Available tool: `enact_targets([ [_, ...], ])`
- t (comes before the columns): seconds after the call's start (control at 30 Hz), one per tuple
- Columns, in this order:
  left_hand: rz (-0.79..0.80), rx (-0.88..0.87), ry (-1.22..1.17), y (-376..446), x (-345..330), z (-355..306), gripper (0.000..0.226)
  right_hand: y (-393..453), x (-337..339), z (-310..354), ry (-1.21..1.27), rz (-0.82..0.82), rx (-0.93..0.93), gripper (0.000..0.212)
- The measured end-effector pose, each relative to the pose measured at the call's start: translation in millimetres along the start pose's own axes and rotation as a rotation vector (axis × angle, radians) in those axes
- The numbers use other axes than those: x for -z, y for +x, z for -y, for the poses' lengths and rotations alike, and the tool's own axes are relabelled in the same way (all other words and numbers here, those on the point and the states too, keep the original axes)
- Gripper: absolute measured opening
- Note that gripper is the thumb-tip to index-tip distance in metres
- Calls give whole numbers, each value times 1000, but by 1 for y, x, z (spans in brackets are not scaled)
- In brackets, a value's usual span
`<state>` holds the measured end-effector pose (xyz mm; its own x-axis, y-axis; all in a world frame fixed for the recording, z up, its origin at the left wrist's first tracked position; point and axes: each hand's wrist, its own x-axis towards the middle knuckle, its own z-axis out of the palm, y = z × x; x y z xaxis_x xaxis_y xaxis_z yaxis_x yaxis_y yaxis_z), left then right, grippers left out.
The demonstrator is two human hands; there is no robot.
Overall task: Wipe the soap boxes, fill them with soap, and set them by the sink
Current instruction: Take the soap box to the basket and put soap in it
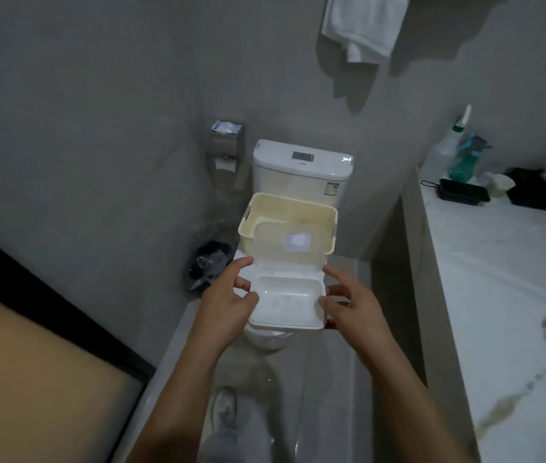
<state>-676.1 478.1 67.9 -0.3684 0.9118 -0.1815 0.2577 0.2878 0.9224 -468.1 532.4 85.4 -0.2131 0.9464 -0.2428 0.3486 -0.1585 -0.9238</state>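
Note:
A white soap box is held in the air above the toilet, its hinged translucent lid standing open and tilted away from me. The tray inside looks empty of soap. My left hand grips the box's left side, thumb on the rim and a finger up at the lid's corner. On the right side, my right hand pinches the rim with thumb and fingers. Just behind the box sits a cream perforated basket on the toilet seat.
The white toilet cistern stands against the grey wall. A marble counter runs along the right, with a black case and spray bottles at its far end. A white towel hangs above. A bin with a black bag stands left of the toilet.

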Motion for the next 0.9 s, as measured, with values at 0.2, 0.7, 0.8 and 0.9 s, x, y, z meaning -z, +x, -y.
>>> enact_targets([
  [0.2,93,-52,96,115,4,3,57,86,-22,5,27,-120,-55,55],
  [0.7,310,-10,265,292,-15,84,57,225,-89,-49,-133,-253,-199,58],
  [0.8,324,55,268,307,-38,115,55,246,-97,-79,-164,-248,-293,56],
  [0.9,326,95,272,318,-60,149,53,270,-106,-116,-220,-225,-345,55],
])
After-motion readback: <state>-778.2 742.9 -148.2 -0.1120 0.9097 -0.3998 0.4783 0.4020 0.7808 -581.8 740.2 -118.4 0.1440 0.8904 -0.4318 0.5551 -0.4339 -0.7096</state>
